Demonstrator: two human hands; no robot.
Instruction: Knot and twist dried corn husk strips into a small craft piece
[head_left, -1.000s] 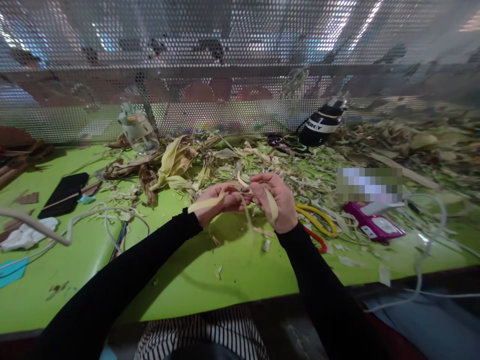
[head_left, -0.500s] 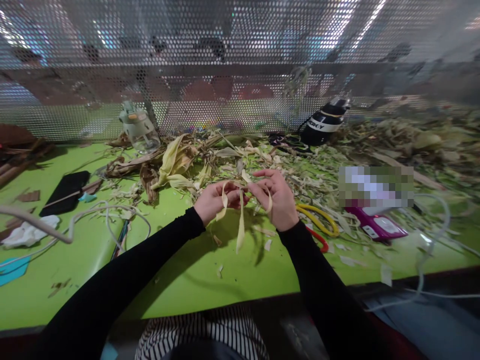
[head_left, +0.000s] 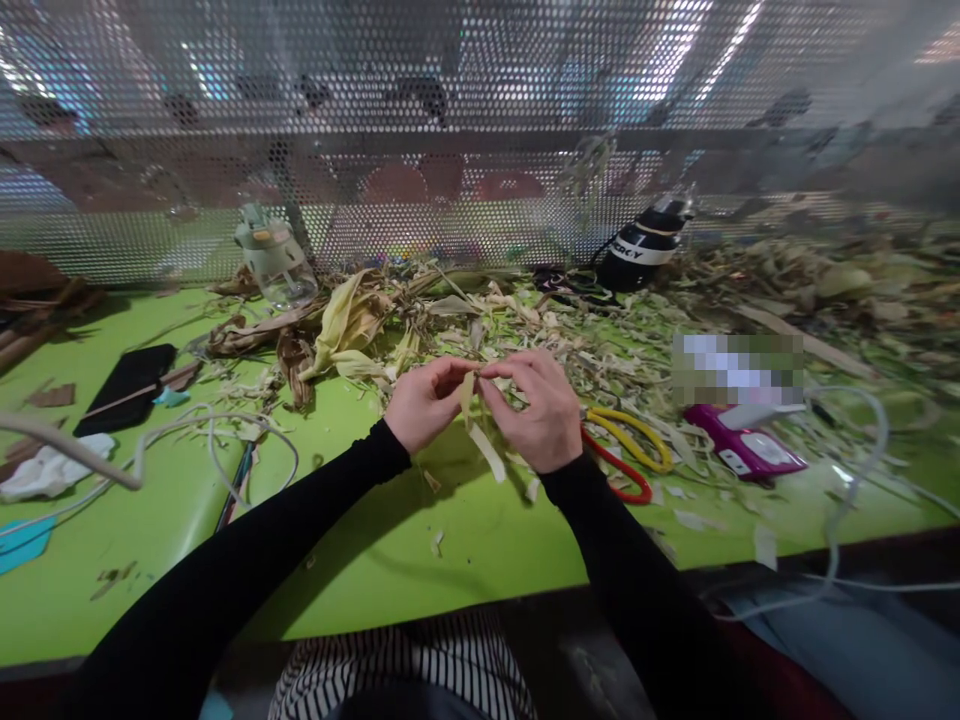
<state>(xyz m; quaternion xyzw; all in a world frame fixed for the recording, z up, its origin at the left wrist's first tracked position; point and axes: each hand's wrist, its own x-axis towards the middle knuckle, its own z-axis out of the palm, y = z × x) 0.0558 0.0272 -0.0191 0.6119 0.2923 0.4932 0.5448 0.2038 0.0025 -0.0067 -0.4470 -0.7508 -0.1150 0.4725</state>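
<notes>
My left hand [head_left: 424, 402] is closed, thumb and forefinger pinching pale yellow-green corn husk strips [head_left: 487, 452]. Fingertip to fingertip with it, my right hand [head_left: 534, 408] pinches the same strips. One strip hangs down between the hands toward the table; the upper ends are partly hidden by the fingers. Just beyond lies a bunch of yellowish corn husk [head_left: 349, 322] among dry brown leaves. Beside my right wrist are scissors with a yellow and a red handle loop [head_left: 634, 440]; their blades are not visible.
The green table [head_left: 375, 570] carries scattered husk scraps. At left lie a black phone [head_left: 127, 385] and a white cable [head_left: 214, 440]. A bottle [head_left: 277, 265] and a dark bottle [head_left: 641, 250] stand along the perforated screen [head_left: 480, 170]. A purple device [head_left: 750, 450] lies right.
My hands have come together, fingertips now meeting. My right hand has turned over the strips, and fewer loose ends hang down than before.
</notes>
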